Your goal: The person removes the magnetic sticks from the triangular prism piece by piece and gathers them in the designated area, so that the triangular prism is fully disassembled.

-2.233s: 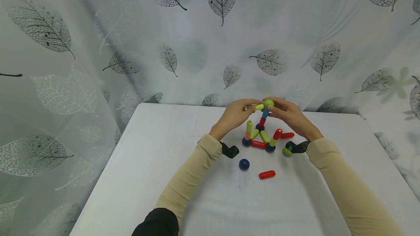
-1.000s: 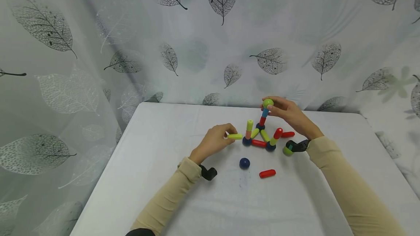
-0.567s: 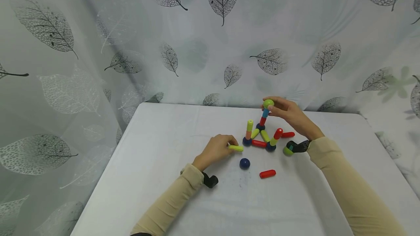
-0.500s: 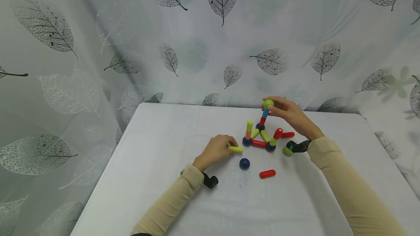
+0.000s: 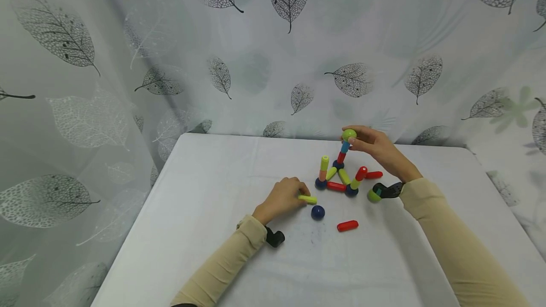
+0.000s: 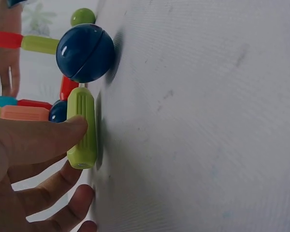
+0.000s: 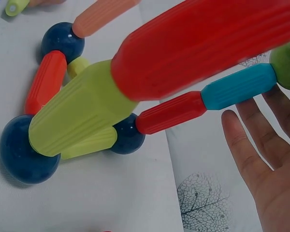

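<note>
1. Nearest to us, a loose red stick [image 5: 347,226] lies on the white table [image 5: 204,231], with wide room on its near side.
2. A little farther and to the left, a blue ball [image 5: 317,212] rests loose.
3. Just beyond it is the green stick [image 5: 308,199]; whether it touches the table, we cannot tell. The left hand [image 5: 285,195] pinches it by thumb and fingers, the lower fingers spread.
4. We judge the step in hand as placing or taking this stick, while the other hand steadies the building. The next move calls, we think, for gentle fingers, so that the ball does not roll.
5. Farther right stands the triangle frame [image 5: 336,186], with three columns. A low green ball [image 5: 374,195] lies to its right.
6. Farthest, the right hand [image 5: 381,150] pinches the top green ball [image 5: 349,134] on the far column; its other fingers stand apart beside the blue stick [image 7: 239,86]. The table's far edge is near behind, with the curtain [image 5: 256,84] beyond, so we find more open room at left.
</note>
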### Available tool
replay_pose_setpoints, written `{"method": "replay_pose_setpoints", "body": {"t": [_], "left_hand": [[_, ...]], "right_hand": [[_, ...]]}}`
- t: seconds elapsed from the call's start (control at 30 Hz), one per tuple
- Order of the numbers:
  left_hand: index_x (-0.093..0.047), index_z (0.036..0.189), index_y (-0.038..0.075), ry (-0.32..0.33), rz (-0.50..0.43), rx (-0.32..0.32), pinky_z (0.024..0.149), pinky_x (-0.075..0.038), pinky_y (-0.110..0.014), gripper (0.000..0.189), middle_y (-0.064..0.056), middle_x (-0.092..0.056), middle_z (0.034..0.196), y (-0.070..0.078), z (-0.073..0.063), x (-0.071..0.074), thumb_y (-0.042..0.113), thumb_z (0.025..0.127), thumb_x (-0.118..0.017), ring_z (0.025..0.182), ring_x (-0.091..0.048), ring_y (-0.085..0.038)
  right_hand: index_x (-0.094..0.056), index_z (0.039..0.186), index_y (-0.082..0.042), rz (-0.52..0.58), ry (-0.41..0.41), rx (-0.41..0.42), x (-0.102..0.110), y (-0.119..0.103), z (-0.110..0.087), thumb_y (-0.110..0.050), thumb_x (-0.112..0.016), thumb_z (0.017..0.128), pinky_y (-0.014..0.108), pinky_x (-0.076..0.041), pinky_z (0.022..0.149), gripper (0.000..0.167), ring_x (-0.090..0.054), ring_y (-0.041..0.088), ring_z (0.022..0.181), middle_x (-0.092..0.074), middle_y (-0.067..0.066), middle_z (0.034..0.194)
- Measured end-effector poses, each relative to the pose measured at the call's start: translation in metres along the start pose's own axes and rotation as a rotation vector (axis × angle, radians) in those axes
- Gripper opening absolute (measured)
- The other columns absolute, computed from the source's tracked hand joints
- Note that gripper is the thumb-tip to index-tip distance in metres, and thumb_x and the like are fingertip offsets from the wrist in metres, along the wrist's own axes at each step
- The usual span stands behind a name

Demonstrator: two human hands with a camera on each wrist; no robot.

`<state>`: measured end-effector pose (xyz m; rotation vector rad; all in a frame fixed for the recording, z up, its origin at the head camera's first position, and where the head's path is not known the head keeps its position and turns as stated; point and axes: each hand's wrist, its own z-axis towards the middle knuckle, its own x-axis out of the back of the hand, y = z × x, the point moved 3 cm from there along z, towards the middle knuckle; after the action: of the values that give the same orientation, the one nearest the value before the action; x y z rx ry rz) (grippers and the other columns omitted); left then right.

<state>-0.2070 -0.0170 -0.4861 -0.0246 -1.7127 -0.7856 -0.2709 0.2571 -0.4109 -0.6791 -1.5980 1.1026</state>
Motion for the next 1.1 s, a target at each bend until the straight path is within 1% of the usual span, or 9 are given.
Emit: {"method": "replay_pose_setpoints", "body": {"t": [0.1, 0.3, 0.37, 0.47, 0.57, 0.63, 0.73, 0.9, 1.1], "left_hand": [[-0.081, 0.107, 0.022, -0.003, 0.016, 0.001, 0.081, -0.050, -0.034, 0.019, 0.003, -0.074, 0.107, 0.000, 0.000, -0.001, 0.023, 0.089, -0.084, 0.101, -0.065, -0.019], [-0.080, 0.107, 0.023, -0.019, 0.030, -0.008, 0.082, -0.051, -0.034, 0.019, 0.005, -0.074, 0.107, -0.001, 0.001, -0.001, 0.024, 0.089, -0.084, 0.100, -0.064, -0.017], [-0.079, 0.108, 0.024, -0.038, 0.028, -0.016, 0.084, -0.051, -0.035, 0.019, 0.006, -0.074, 0.108, -0.003, 0.002, -0.001, 0.024, 0.090, -0.083, 0.101, -0.064, -0.016], [-0.076, 0.113, 0.024, -0.087, -0.001, -0.023, 0.091, -0.051, -0.038, 0.023, 0.006, -0.074, 0.111, -0.006, 0.005, 0.002, 0.026, 0.091, -0.082, 0.105, -0.064, -0.015], [-0.075, 0.118, 0.022, -0.144, -0.036, -0.021, 0.097, -0.050, -0.041, 0.027, 0.004, -0.074, 0.115, -0.009, 0.009, 0.010, 0.026, 0.091, -0.081, 0.108, -0.064, -0.015], [-0.074, 0.120, 0.021, -0.177, -0.063, -0.018, 0.097, -0.049, -0.040, 0.029, 0.002, -0.074, 0.117, -0.011, 0.011, 0.016, 0.026, 0.092, -0.080, 0.108, -0.065, -0.015], [-0.073, 0.122, 0.016, -0.202, -0.117, -0.017, 0.094, -0.050, -0.037, 0.028, -0.001, -0.074, 0.119, -0.013, 0.014, 0.028, 0.025, 0.095, -0.077, 0.107, -0.065, -0.017], [-0.072, 0.125, 0.011, -0.185, -0.187, -0.035, 0.090, -0.052, -0.033, 0.027, -0.006, -0.074, 0.120, -0.014, 0.023, 0.045, 0.024, 0.101, -0.069, 0.107, -0.066, -0.019], [-0.072, 0.123, 0.013, -0.124, -0.231, -0.045, 0.096, -0.053, -0.036, 0.025, -0.006, -0.073, 0.123, -0.012, 0.040, 0.057, 0.028, 0.107, -0.061, 0.114, -0.065, -0.022]], "right_hand": [[-0.049, 0.154, -0.016, 0.007, 0.000, -0.003, 0.000, 0.001, 0.000, -0.035, -0.059, 0.107, 0.018, -0.051, 0.100, 0.051, -0.063, 0.011, 0.124, -0.059, 0.013, 0.145], [-0.049, 0.154, -0.016, -0.007, -0.007, 0.018, 0.001, -0.001, 0.000, -0.034, -0.058, 0.108, 0.017, -0.052, 0.099, 0.050, -0.063, 0.011, 0.123, -0.059, 0.014, 0.144], [-0.048, 0.154, -0.015, -0.039, -0.013, 0.029, 0.002, -0.002, 0.000, -0.033, -0.058, 0.108, 0.024, -0.053, 0.104, 0.051, -0.063, 0.015, 0.125, -0.059, 0.014, 0.144], [-0.046, 0.156, -0.014, -0.095, -0.024, 0.035, 0.002, -0.007, -0.001, -0.034, -0.057, 0.108, 0.045, -0.049, 0.115, 0.053, -0.060, 0.028, 0.132, -0.057, 0.016, 0.147], [-0.045, 0.157, -0.015, -0.170, -0.022, 0.034, 0.003, -0.011, -0.001, -0.034, -0.058, 0.108, 0.064, -0.044, 0.114, 0.054, -0.055, 0.040, 0.137, -0.055, 0.017, 0.149], [-0.044, 0.158, -0.016, -0.218, -0.022, 0.038, 0.002, -0.013, -0.001, -0.035, -0.059, 0.107, 0.069, -0.043, 0.112, 0.056, -0.053, 0.044, 0.139, -0.054, 0.018, 0.150], [-0.044, 0.158, -0.016, -0.274, -0.019, 0.051, 0.002, -0.016, -0.001, -0.034, -0.061, 0.107, 0.068, -0.045, 0.111, 0.056, -0.055, 0.044, 0.136, -0.054, 0.018, 0.149], [-0.043, 0.158, -0.016, -0.308, -0.009, 0.072, 0.002, -0.020, -0.002, -0.034, -0.061, 0.107, 0.066, -0.046, 0.110, 0.057, -0.057, 0.042, 0.133, -0.054, 0.018, 0.148], [-0.043, 0.157, -0.014, -0.359, 0.032, 0.122, 0.003, -0.021, -0.004, -0.028, -0.062, 0.106, 0.065, -0.047, 0.110, 0.057, -0.056, 0.042, 0.132, -0.054, 0.019, 0.149]]}}
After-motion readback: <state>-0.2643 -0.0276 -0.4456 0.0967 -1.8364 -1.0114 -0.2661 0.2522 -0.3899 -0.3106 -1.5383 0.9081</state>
